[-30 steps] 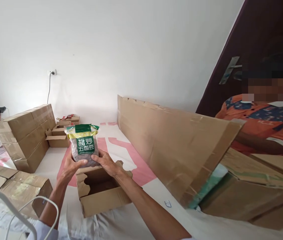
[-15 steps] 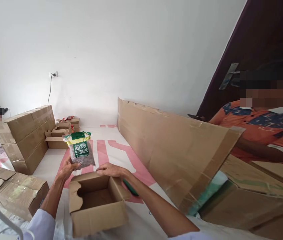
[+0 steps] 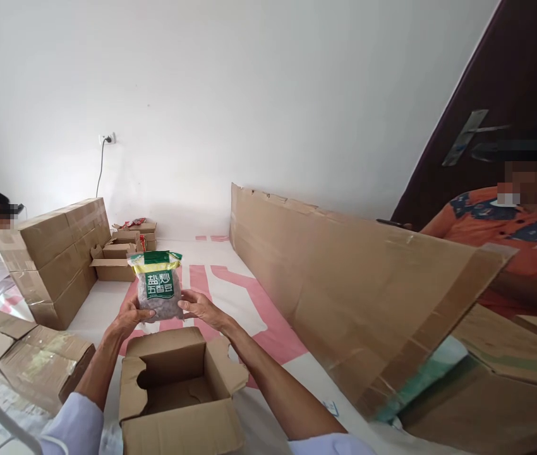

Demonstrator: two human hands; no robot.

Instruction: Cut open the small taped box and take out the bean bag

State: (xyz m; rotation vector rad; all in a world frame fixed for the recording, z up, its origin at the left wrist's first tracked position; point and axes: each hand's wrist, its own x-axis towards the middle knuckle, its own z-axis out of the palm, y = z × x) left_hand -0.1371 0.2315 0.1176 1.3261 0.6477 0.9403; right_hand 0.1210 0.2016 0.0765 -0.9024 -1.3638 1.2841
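A: The long brown corrugated cardboard panel [image 3: 344,278] leans up along the right, and the small open brown cardboard box [image 3: 181,395] sits right below the arms, flaps splayed. What worries you?

B: The box first. Its near flap [image 3: 183,430] stands up loose, so I judge that a sleeve could catch it and tip the box. Then the clear plastic bag of dark beans with a green and yellow label [image 3: 157,284]. It is held upright above the pink-and-white sheet [image 3: 230,297], just beyond the box's far edge, not inside it.

A: And the grip?

B: The left hand [image 3: 129,316] and right hand [image 3: 199,308] both pinch the bag's lower corners, fingers closed on it. That is a low hold on a soft, top-heavy bag, so it could fold over or slip.

A: What has changed?

B: Half a second ago only the left hand held the bag, and the right rested on the box rim. Now the right has joined it.
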